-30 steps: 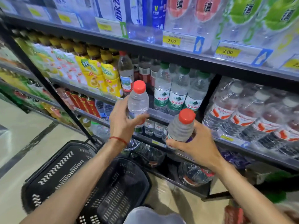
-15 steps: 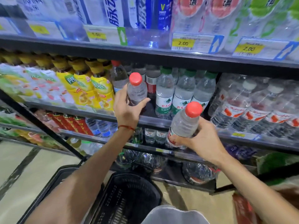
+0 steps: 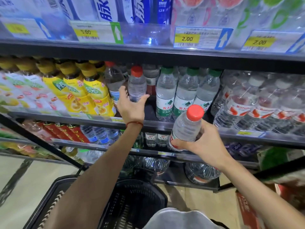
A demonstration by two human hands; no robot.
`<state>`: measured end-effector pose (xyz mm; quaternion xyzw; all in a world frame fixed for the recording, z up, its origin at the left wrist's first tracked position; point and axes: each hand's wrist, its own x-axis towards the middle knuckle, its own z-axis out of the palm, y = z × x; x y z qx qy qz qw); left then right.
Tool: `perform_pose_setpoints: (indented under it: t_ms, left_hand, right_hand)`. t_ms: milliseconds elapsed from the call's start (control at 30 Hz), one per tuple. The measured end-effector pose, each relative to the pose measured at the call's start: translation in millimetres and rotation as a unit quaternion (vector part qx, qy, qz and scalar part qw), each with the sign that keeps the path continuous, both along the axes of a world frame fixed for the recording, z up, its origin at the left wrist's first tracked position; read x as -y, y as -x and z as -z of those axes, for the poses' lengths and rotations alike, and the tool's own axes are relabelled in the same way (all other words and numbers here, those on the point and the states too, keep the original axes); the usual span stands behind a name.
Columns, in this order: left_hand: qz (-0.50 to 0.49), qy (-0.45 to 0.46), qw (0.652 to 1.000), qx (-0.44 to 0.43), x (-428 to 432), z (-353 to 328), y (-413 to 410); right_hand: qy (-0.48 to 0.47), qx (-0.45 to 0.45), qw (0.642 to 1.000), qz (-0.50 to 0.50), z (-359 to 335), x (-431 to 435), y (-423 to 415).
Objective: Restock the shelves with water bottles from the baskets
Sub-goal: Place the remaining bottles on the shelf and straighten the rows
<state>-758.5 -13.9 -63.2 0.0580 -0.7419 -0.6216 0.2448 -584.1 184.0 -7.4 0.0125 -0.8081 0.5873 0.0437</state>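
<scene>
My left hand (image 3: 130,106) grips a clear water bottle with a red cap (image 3: 136,85), held upright inside the middle shelf (image 3: 148,124), in the gap between the yellow-labelled drinks and the green-capped water bottles (image 3: 181,95). My right hand (image 3: 206,142) holds a second red-capped water bottle (image 3: 186,128) tilted, in front of the shelf edge, lower and to the right. A black basket (image 3: 132,204) sits on the floor below my arms; I cannot see any bottles in it.
Yellow-capped drinks (image 3: 85,91) fill the shelf's left part. Shrink-wrapped white-capped water packs (image 3: 264,103) fill the right. Price tags (image 3: 198,38) line the upper shelf edge. Lower shelves hold more bottles (image 3: 102,134) and large water jugs (image 3: 201,172). A red carton (image 3: 247,210) stands at right.
My left hand has carried its bottle up and forward from in front of the shelf into the middle shelf's gap. My right hand has risen slightly with its bottle.
</scene>
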Motion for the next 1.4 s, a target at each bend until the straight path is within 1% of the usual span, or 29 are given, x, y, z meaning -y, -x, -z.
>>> perform_pose_setpoints:
  t_ms: [167,233,333,400,500,600,700,733,900,1000,1100,1133,1200,1233,1267,1300,1333,1367,1400]
  left_hand:
    - [-0.029,0.013,0.999,-0.010,1,5,-1]
    - [-0.035,0.044,0.998,-0.017,2,7,0]
    - [-0.071,0.106,0.991,-0.030,-1,9,4]
    - [-0.094,0.126,0.986,-0.047,-5,4,0]
    - [-0.102,0.115,0.986,-0.068,-8,-5,-4]
    - [-0.110,0.109,0.986,-0.059,-11,-4,-5]
    - [-0.109,0.056,0.991,-0.063,-15,-4,-12]
    - [-0.109,0.046,0.990,-0.072,-15,-3,-12]
    - [-0.108,0.017,0.992,-0.063,-16,-7,-10]
    - [-0.125,-0.029,0.990,-0.051,-21,-12,-6]
    - [-0.141,-0.038,0.988,-0.058,-30,-21,-4]
    - [-0.153,-0.040,0.987,-0.036,-29,-9,0]
    - [-0.123,-0.028,0.992,0.002,-23,16,10]
    - [-0.100,-0.010,0.994,0.039,-20,23,14]
    - [-0.092,-0.008,0.992,0.084,-13,49,24]
    - [-0.103,-0.007,0.991,0.082,-10,72,39]
    - [-0.112,-0.012,0.991,0.074,-8,81,45]
    - [-0.110,-0.010,0.990,0.087,-11,75,40]
    - [-0.106,-0.026,0.990,0.088,-12,53,28]
  right_hand:
    - [0.005,0.005,1.000,0.003,-1,1,2]
    - [0.003,0.009,1.000,0.006,-1,1,4]
    - [-0.001,0.013,1.000,0.009,1,1,4]
    - [-0.001,0.016,1.000,0.009,2,1,4]
    - [-0.001,0.020,1.000,0.005,3,2,4]
    - [0.000,0.016,1.000,0.005,3,3,3]
    - [-0.002,0.018,1.000,0.004,3,3,-1]
    - [-0.003,0.020,1.000,0.002,3,3,-2]
    - [-0.015,0.026,1.000,0.001,2,3,-4]
    - [-0.025,0.033,0.999,0.003,2,3,-5]
    - [-0.030,0.039,0.999,-0.003,3,4,-6]
    - [-0.030,0.041,0.999,-0.004,3,4,-7]
    - [-0.031,0.042,0.999,-0.008,2,4,-8]
    - [-0.031,0.041,0.999,-0.009,3,4,-8]
    - [-0.030,0.040,0.999,-0.010,3,3,-9]
    - [-0.027,0.039,0.999,-0.009,4,2,-10]
    - [-0.023,0.037,0.999,-0.007,4,1,-11]
    - [-0.019,0.034,0.999,-0.008,5,0,-12]
    - [-0.014,0.031,0.999,-0.009,5,0,-12]
